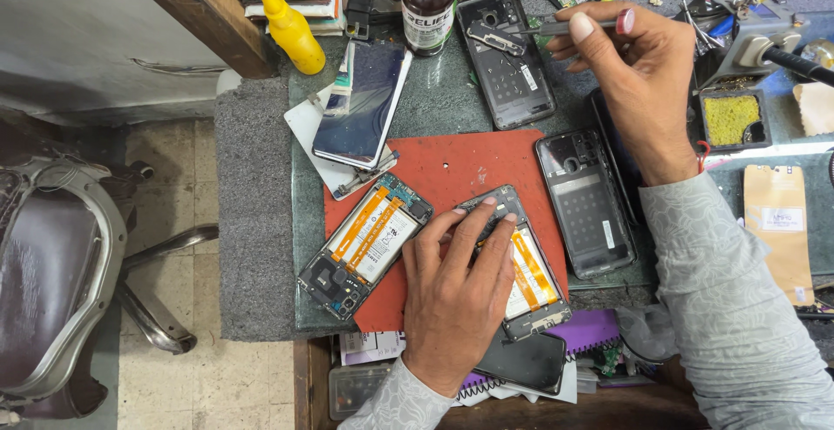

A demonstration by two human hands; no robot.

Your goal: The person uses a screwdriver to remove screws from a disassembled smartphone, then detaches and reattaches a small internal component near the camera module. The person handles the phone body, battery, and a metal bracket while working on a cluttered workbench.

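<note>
- Yellow squeeze bottle (pixel 291 30) far left, by the wooden edge.
- Second opened phone (pixel 365 246) lies on the red mat (pixel 452 165), untouched.
- My left hand (pixel 456 287) presses flat on the opened phone (pixel 521 265), fingers spread, grasping nothing.
- My right hand (pixel 638 74) pinches a slim tool (pixel 578 26) above the black back cover (pixel 508 61).

Around the red mat (pixel 473 165): two opened phones showing orange-striped batteries, one (pixel 365 243) on the mat's left edge, one (pixel 526 278) on its right half. Two empty black phone back shells, one (pixel 508 56) above the mat, one (pixel 586 200) just right of it. One yellow squeeze bottle (pixel 291 30) and one brown glass bottle (pixel 428 4) stand above the mat.
</note>
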